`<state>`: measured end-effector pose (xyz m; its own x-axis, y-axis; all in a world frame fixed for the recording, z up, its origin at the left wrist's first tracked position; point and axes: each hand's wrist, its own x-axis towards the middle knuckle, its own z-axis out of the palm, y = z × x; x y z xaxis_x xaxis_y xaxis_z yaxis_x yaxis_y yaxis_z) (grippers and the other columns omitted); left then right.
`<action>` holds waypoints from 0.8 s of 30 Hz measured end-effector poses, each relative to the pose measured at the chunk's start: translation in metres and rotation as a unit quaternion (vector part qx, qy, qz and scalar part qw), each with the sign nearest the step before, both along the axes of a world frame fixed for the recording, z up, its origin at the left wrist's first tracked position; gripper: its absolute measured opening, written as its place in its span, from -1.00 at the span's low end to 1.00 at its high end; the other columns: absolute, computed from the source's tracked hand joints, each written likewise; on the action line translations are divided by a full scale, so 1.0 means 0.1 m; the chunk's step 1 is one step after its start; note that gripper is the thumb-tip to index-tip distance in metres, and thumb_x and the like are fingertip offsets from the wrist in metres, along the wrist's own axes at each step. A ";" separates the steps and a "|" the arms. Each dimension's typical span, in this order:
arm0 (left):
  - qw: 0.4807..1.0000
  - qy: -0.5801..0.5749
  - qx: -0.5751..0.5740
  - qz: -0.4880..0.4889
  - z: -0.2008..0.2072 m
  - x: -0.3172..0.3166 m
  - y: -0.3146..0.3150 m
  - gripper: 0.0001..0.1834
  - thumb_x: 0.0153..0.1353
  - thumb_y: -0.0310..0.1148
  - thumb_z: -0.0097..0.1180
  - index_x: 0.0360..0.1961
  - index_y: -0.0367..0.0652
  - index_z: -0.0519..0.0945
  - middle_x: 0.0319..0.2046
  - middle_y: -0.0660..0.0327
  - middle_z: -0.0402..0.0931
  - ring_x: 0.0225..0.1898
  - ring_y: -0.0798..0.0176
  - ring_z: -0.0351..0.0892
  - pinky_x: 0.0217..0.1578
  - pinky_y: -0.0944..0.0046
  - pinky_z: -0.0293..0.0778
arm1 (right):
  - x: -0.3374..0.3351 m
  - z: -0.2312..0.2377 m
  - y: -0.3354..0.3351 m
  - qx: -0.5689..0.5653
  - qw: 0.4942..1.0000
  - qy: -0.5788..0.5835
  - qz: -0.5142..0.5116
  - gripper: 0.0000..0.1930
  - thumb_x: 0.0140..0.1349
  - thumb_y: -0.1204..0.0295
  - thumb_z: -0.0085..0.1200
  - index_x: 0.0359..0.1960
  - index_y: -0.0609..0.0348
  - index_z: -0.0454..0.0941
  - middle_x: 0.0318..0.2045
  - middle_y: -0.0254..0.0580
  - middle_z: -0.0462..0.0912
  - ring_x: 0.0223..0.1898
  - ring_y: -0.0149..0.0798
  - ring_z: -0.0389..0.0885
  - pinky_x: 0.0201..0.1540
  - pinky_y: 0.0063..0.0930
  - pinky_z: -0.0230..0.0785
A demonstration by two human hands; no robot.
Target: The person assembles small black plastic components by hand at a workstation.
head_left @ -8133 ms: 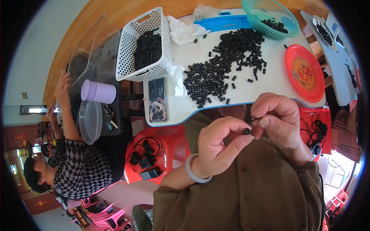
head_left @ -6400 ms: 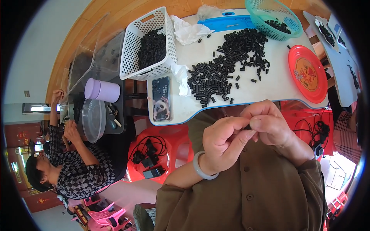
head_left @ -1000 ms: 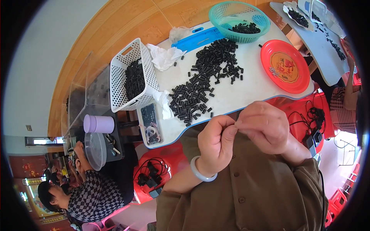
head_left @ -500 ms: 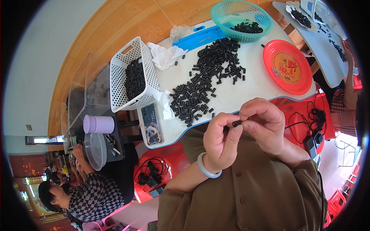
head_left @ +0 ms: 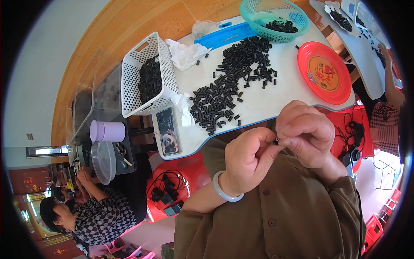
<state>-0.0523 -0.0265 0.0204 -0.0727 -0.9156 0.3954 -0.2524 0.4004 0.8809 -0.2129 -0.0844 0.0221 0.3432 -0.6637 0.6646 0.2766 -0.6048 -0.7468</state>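
In front of my chest, just off the table's near edge, my two hands meet fingertip to fingertip. My left hand (head_left: 251, 162), with a pale bangle at the wrist, pinches a small black cylindrical piece (head_left: 276, 141) between thumb and forefinger; most of it is hidden. My right hand (head_left: 308, 134) is closed in a pinch against that piece; whatever its fingertips hold is too small to make out. On the white table lies a large heap of similar black pieces (head_left: 215, 101). To the right, a red plate (head_left: 340, 88) carries a little cluster of tiny silvery bits (head_left: 312, 77).
A white perforated basket (head_left: 168, 71) and a teal basket (head_left: 276, 36) hold more black pieces. Near them are crumpled tissue (head_left: 185, 54), a blue tray (head_left: 224, 39) and a panda-pattern phone (head_left: 168, 131). Red stools with cables flank me. Other people sit left and right.
Both hands have shifted slightly right, and the fingertips have closed in over the black piece, which shows less now. My right hand has turned a little. The view has tilted slightly.
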 end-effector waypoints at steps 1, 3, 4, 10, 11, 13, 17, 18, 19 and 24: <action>1.000 0.000 0.001 0.001 0.01 -0.01 0.00 -0.81 0.12 -0.52 0.28 -0.31 -0.32 0.50 -0.62 0.33 0.43 -0.61 0.57 0.32 -0.58 0.54 0.26 | -0.01 0.01 -0.01 0.001 1.000 0.000 0.001 -0.81 0.04 0.67 0.18 -0.27 0.26 0.57 -0.39 -0.19 0.61 -0.36 -0.20 0.58 -0.28 -0.37 0.39; 1.000 0.006 -0.013 0.022 0.01 -0.03 0.00 -0.78 0.00 -0.56 0.34 -0.37 -0.27 0.51 -0.61 0.22 0.47 -0.68 0.40 0.41 -0.63 0.42 0.31 | -0.02 0.04 -0.03 -0.037 0.998 0.049 0.010 -0.84 0.06 0.65 0.17 -0.29 0.26 0.59 -0.39 -0.20 0.63 -0.36 -0.20 0.58 -0.28 -0.37 0.40; 1.000 0.006 -0.013 0.024 0.01 -0.03 0.00 -0.78 0.00 -0.56 0.34 -0.37 -0.27 0.51 -0.61 0.22 0.47 -0.68 0.40 0.41 -0.63 0.42 0.31 | -0.04 0.04 -0.03 -0.037 0.998 0.049 0.012 -0.84 0.06 0.65 0.17 -0.29 0.26 0.59 -0.39 -0.20 0.63 -0.36 -0.20 0.58 -0.28 -0.37 0.40; 0.998 0.044 0.031 0.026 -0.02 0.00 0.04 -0.79 0.02 -0.57 0.32 -0.36 -0.27 0.51 -0.60 0.20 0.49 -0.68 0.39 0.43 -0.62 0.42 0.32 | -0.03 -0.01 0.01 -0.019 0.999 0.027 0.022 -0.84 0.08 0.64 0.16 -0.27 0.26 0.60 -0.39 -0.19 0.64 -0.37 -0.22 0.59 -0.29 -0.37 0.41; 0.999 0.027 0.024 0.027 0.01 0.00 0.04 -0.79 0.02 -0.57 0.32 -0.36 -0.27 0.51 -0.60 0.19 0.49 -0.67 0.38 0.43 -0.61 0.41 0.33 | -0.02 -0.01 0.01 -0.025 0.999 0.032 0.013 -0.83 0.08 0.65 0.15 -0.26 0.27 0.60 -0.40 -0.18 0.63 -0.37 -0.22 0.59 -0.30 -0.38 0.41; 0.999 0.011 0.019 0.028 0.02 0.01 0.03 -0.79 0.02 -0.57 0.31 -0.35 -0.27 0.51 -0.60 0.19 0.49 -0.67 0.37 0.44 -0.61 0.41 0.34 | 0.01 0.01 0.02 -0.029 0.999 0.037 0.003 -0.83 0.08 0.66 0.15 -0.25 0.27 0.59 -0.41 -0.18 0.63 -0.37 -0.22 0.58 -0.30 -0.39 0.41; 0.998 -0.023 -0.016 0.047 0.02 0.02 0.03 -0.78 0.01 -0.56 0.31 -0.34 -0.26 0.50 -0.58 0.17 0.49 -0.65 0.29 0.44 -0.60 0.36 0.35 | 0.06 0.03 0.01 0.008 0.998 0.058 -0.001 -0.84 0.07 0.68 0.15 -0.28 0.30 0.59 -0.43 -0.15 0.61 -0.38 -0.22 0.57 -0.32 -0.42 0.41; 0.998 -0.037 -0.025 0.052 0.03 0.02 0.03 -0.78 0.01 -0.56 0.32 -0.35 -0.26 0.50 -0.57 0.17 0.50 -0.65 0.26 0.44 -0.60 0.35 0.35 | 0.06 0.03 0.01 0.010 0.998 0.065 0.006 -0.85 0.07 0.68 0.14 -0.29 0.32 0.59 -0.43 -0.15 0.61 -0.38 -0.22 0.57 -0.33 -0.43 0.40; 0.998 -0.037 -0.024 0.053 0.02 0.03 0.03 -0.78 0.01 -0.56 0.32 -0.35 -0.26 0.50 -0.57 0.17 0.50 -0.65 0.26 0.44 -0.60 0.35 0.35 | 0.06 0.02 0.00 0.011 0.998 0.064 0.007 -0.85 0.07 0.68 0.14 -0.29 0.32 0.59 -0.43 -0.15 0.61 -0.38 -0.22 0.57 -0.33 -0.43 0.40; 0.999 -0.029 -0.010 0.039 0.05 0.03 0.05 -0.76 -0.02 -0.57 0.31 -0.34 -0.26 0.50 -0.54 0.14 0.51 -0.63 0.20 0.47 -0.59 0.31 0.36 | 0.04 -0.02 -0.01 0.044 0.997 0.037 0.042 -0.87 0.09 0.66 0.11 -0.30 0.33 0.60 -0.41 -0.11 0.63 -0.38 -0.21 0.59 -0.30 -0.41 0.41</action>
<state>-0.0494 -0.0214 0.0254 -0.0250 -0.9116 0.4103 -0.3345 0.3944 0.8559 -0.2090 -0.0854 0.0203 0.4451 -0.6858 0.5758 0.2657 -0.5129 -0.8163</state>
